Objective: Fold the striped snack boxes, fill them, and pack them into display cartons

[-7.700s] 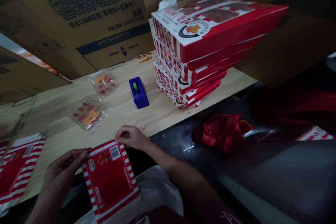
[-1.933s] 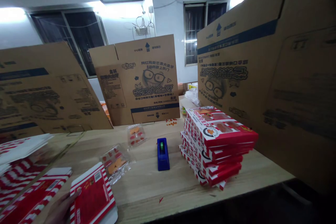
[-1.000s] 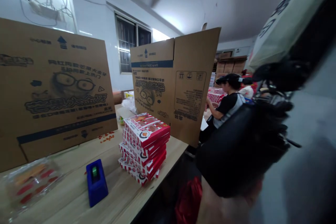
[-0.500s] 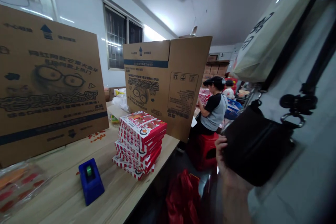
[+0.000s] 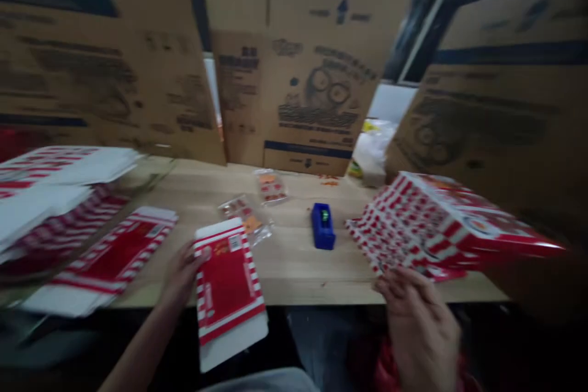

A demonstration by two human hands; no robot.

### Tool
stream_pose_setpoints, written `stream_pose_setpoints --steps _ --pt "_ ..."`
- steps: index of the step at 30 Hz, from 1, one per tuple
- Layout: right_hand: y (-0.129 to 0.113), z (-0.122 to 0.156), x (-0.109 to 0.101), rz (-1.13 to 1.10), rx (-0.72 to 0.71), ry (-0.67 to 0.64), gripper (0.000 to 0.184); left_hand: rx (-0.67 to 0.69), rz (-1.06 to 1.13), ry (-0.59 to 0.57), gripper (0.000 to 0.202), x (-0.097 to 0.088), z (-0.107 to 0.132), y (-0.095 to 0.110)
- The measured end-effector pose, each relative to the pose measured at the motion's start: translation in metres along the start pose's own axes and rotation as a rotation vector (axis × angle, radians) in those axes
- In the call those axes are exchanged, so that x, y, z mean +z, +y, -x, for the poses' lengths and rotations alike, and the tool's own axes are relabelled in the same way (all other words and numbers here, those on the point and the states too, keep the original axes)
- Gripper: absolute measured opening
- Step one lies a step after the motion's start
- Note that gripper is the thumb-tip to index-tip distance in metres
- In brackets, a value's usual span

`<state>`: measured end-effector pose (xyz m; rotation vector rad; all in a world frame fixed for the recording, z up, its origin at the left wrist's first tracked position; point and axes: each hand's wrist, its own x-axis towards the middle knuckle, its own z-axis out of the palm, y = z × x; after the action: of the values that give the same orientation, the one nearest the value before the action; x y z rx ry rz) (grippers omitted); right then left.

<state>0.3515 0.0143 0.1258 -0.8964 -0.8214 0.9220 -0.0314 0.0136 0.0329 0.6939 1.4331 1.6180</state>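
Observation:
My left hand [image 5: 182,272] is closed on the left edge of a flat red-and-white carton [image 5: 229,285], with its thumb on the printed face. The carton is tilted over the table's front edge, a white flap at its lower end. My right hand [image 5: 420,318] is at the front edge on the right, slightly blurred, fingers loosely stretched and nothing visible in them. Just beyond it stands a leaning stack of red-and-white boxes [image 5: 413,220]. Clear packets with orange and red pieces [image 5: 272,187] lie behind the held carton. A blue tape dispenser [image 5: 324,233] sits mid-table.
More flat cartons [image 5: 114,251] lie at left beside a large pile of white and striped cartons [image 5: 55,196]. Tall brown cardboard sheets [image 5: 303,73] stand along the table's back and right. A whitish plastic bag [image 5: 374,150] is between two sheets. Small orange bits [image 5: 328,180] lie near the back.
The view has swung left and down to the table. My right hand has come away from the hanging black bag. My left hand has come into view with a flat carton.

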Motion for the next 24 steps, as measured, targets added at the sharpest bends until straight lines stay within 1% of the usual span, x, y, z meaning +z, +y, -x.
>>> stream_pose_setpoints --steps 1,2,3,4,6,8,10,13,16,19,22,24 --pt "0.023 0.004 0.024 0.083 0.045 -0.151 0.024 -0.01 0.018 -0.012 0.063 -0.01 0.007 0.003" --pt "0.046 0.008 0.046 0.159 0.084 -0.297 0.025 -0.016 0.046 -0.048 0.072 -0.014 0.013 0.006" --pt "0.067 0.012 0.066 0.216 0.117 -0.419 0.026 -0.004 0.072 -0.07 0.075 -0.015 0.018 0.008" --pt "0.087 0.016 0.083 0.253 0.153 -0.512 0.03 0.006 0.086 -0.094 0.076 -0.013 0.023 0.01" --pt "0.12 0.023 0.109 0.274 0.219 -0.606 0.038 0.019 0.095 -0.129 0.075 -0.01 0.032 0.013" --pt "0.142 0.03 0.124 0.243 0.28 -0.652 0.043 0.01 0.097 -0.16 0.073 -0.01 0.041 0.013" --pt "0.156 0.038 0.133 0.192 0.337 -0.669 0.043 -0.005 0.112 -0.174 0.071 -0.015 0.049 0.01" --pt "0.167 0.047 0.137 0.15 0.41 -0.651 0.044 -0.046 0.154 -0.176 0.065 -0.022 0.057 0.002" --pt "0.174 0.051 0.135 0.158 0.475 -0.681 0.044 -0.083 0.19 -0.194 0.06 -0.028 0.059 -0.005" --pt "0.181 0.05 0.129 0.14 0.541 -0.739 0.037 -0.091 0.177 -0.152 0.051 -0.03 0.056 -0.012" --pt "0.184 0.049 0.123 0.161 0.539 -0.751 0.031 -0.079 0.142 -0.084 0.038 -0.031 0.05 -0.02" --pt "0.185 0.046 0.12 0.212 0.503 -0.751 0.028 -0.086 0.137 -0.069 0.033 -0.03 0.045 -0.024"
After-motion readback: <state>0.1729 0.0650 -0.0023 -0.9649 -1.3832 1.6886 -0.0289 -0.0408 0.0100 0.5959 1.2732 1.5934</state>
